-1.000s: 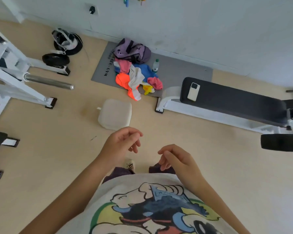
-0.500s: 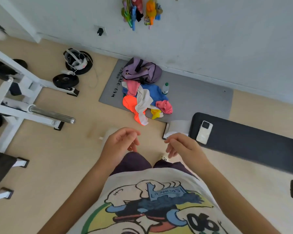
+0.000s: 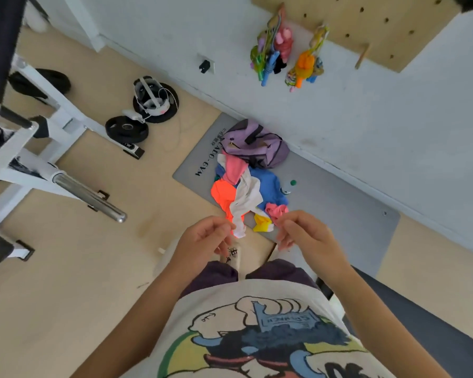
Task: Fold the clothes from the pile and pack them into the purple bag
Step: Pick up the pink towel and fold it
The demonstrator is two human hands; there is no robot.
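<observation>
- Hands first: left hand [image 3: 205, 236] raised in front of the torso, fingers loosely curled inward, nothing held.
- Right hand [image 3: 306, 233] beside it at the same height, fingers also loosely curled, empty; a gap separates the two hands.
- Both bare forearms run down to the bottom edge on either side of a cream printed t-shirt [image 3: 257, 323]; dark purple shorts [image 3: 219, 274] show just below the hands.
- Pile of clothes [image 3: 243, 192] lies on the grey gym mat [image 3: 339, 208] beyond the hands, untouched: pink, orange, white, blue and yellow pieces heaped together; the near pink piece shows just past the right fingertips in view, contact cannot be told.
- Purple bag [image 3: 257, 144] sits on the same mat at the far end of the pile, touching it, close to the white wall.
- Small bottle with green cap [image 3: 287, 186] on the mat, just beside the blue garment.
- Weight plates [image 3: 127, 129] and a white rack with a steel bar [image 3: 88, 196] on the wooden floor to the left.
- Colourful items [image 3: 284, 54] hang from a pegboard [image 3: 366, 23] on the wall.
</observation>
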